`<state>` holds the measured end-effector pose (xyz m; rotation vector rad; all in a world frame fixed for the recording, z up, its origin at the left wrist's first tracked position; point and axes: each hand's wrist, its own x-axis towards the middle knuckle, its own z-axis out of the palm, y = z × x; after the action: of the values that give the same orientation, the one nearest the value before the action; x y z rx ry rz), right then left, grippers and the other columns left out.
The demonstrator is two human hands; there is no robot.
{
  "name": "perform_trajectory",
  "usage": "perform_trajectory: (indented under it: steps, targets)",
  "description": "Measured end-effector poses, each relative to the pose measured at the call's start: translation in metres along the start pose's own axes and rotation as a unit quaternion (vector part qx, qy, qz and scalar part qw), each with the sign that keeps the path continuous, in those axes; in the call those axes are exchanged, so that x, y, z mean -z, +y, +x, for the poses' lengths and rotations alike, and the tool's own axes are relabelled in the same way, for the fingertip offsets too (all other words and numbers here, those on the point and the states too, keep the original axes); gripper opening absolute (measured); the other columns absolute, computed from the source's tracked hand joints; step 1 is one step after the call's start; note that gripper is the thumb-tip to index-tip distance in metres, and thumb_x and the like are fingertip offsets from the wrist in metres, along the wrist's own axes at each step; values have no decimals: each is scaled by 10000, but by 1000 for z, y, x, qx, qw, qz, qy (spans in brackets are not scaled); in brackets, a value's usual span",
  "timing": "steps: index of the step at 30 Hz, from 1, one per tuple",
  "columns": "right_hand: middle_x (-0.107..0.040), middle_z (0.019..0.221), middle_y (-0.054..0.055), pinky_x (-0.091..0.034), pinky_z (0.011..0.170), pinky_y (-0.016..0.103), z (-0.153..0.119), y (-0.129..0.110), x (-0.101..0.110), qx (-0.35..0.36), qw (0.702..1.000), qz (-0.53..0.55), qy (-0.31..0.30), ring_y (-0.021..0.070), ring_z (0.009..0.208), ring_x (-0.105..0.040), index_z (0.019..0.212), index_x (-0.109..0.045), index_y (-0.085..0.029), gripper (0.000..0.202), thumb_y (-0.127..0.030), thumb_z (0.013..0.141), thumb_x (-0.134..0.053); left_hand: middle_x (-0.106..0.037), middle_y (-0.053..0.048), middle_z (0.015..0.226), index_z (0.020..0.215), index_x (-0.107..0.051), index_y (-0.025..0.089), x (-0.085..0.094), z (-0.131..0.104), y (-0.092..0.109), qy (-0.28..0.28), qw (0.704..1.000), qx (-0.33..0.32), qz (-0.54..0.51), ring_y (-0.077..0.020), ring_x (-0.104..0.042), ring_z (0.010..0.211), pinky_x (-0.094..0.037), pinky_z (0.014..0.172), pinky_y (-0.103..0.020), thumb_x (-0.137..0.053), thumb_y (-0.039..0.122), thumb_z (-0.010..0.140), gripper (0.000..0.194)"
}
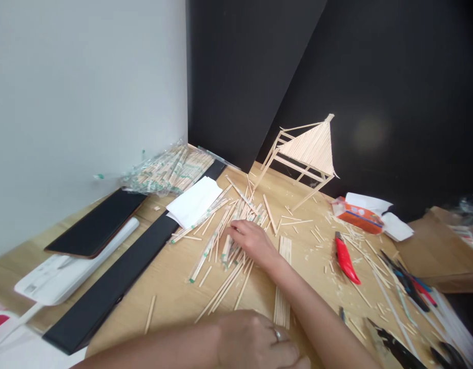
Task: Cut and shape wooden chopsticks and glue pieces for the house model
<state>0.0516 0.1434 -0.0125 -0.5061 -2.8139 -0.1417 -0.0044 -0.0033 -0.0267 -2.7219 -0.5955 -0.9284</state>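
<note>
My right hand (pixel 252 241) reaches into a loose heap of thin wooden sticks (pixel 217 292), its fingers curled down onto them. Some sticks there are in clear wrappers with green print, like packed chopsticks (pixel 200 261). Which stick the fingertips grip is hard to see. Nearer to me, at the bottom edge, is my left hand (pixel 259 341), with a ring on one finger. Its fingers bend down and the tips are hidden. Beside my right wrist lies a flat row of sticks (pixel 285 251) side by side. A stick-built model with a sloping roof (pixel 309 148) stands behind.
A red utility knife (pixel 346 259), pliers (pixel 405 282) and a cardboard box (pixel 444 251) are at right, near an orange tissue pack (pixel 361 215). At left are a bag of wrapped chopsticks (pixel 167 169), folded white paper (pixel 193 202), a long black strip (pixel 132 282) and a white power strip (pixel 67 277).
</note>
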Motion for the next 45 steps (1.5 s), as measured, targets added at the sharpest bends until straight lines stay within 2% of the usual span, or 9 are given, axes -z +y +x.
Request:
perform_trajectory:
  steps: [6,12,17,21,24,27,32,38,45]
  targets:
    - [-640,1109,84,-441,859,316,-40,18,0,-106,990,-6,91,202,1028,-562,1134,-624,-195,296,-141,936,-410,-584,12,668,1015,-611,99,-1,2,-2,44,996,-1,-77,-80,-514,541,-384,445,-219,-474,255,895,240]
    - [-587,1234,111,-463,887,380,-44,32,-4,-176,981,-8,83,239,1088,-555,1168,-612,-182,397,-43,861,-403,-554,12,623,963,-635,78,-3,5,-4,87,993,8,-83,-91,-504,506,-377,400,-222,-493,293,878,271]
    - [-557,1300,63,-374,1014,372,-17,6,-9,-125,991,28,35,210,1215,-460,1229,-567,-192,478,-5,809,-435,-585,0,655,983,-634,71,-2,6,-4,84,992,3,-91,-93,-531,548,-397,436,-215,-509,239,859,243]
    - [-509,1356,43,-317,1051,369,1,-20,-7,-50,993,94,-43,199,1259,-408,1290,-507,-195,505,-44,809,-484,-614,-1,692,1011,-627,77,-2,6,-3,85,991,-5,-99,-90,-539,565,-420,483,-219,-497,251,873,257]
    - [-464,1397,37,-296,1058,374,2,-30,-5,2,985,143,-97,203,1281,-382,1295,-503,-201,503,-63,811,-495,-610,5,679,1003,-628,77,-4,6,-2,89,992,-5,-93,-88,-528,533,-412,473,-233,-494,239,879,245]
    - [-447,1411,38,-306,1052,345,-3,-32,-5,17,981,162,-106,184,1274,-396,1310,-488,-204,502,-63,829,-471,-602,7,670,1008,-626,74,-6,5,-1,89,992,-8,-86,-83,-509,501,-383,446,-235,-486,234,882,247]
    - [-509,1352,77,-352,1025,360,-6,-22,-8,-87,986,126,-72,196,1237,-446,1306,-497,-185,479,-55,851,-422,-601,9,678,1043,-617,109,-8,2,-1,51,995,0,-86,-70,-501,496,-362,443,-219,-479,274,888,264]
    - [-505,1340,132,-333,1054,377,-24,-6,-9,-174,979,100,-39,222,1240,-438,1297,-508,-115,462,-46,857,-386,-596,4,651,986,-626,84,-2,6,-3,81,993,-8,-83,-87,-518,530,-389,427,-218,-512,283,869,257]
    - [-562,1270,139,-363,1036,400,-57,13,0,-213,972,96,-14,216,1200,-481,1196,-600,-124,462,12,809,-389,-570,7,648,969,-650,98,1,6,-1,65,995,-9,-68,-81,-524,536,-385,415,-210,-532,213,834,213]
